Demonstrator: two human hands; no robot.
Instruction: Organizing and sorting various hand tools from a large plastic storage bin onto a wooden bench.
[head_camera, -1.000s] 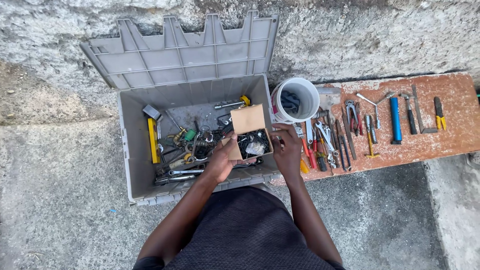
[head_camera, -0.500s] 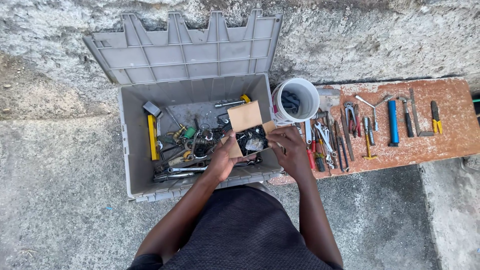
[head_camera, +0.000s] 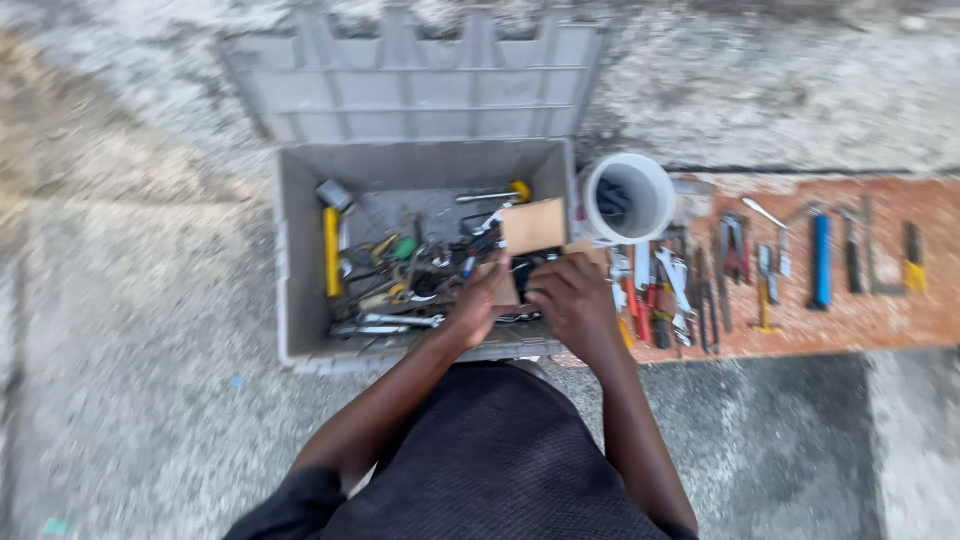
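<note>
The small cardboard box (head_camera: 530, 232) sits just right of the frame's centre, over the right end of the grey plastic crate (head_camera: 300, 250), its brown flap standing open. Compared with the view a second ago, the right hand (head_camera: 575, 300) has come in from the box's right edge and now lies over its open top, hiding the dark contents that showed before; the box itself has hardly shifted. The work has gone from holding the box to handling what is in it or closing it; which, I cannot tell. The left hand (head_camera: 480, 305) clasps the box's left side, fingers curled round it. The right hand's fingers are bent on the box's top; whether they pinch anything is hidden.

Loose tools fill the crate's floor, a yellow-handled tool (head_camera: 331, 252) at its left. A white bucket (head_camera: 628, 197) stands just right of the box, beside a reddish board (head_camera: 880, 300) laid with hand tools.
</note>
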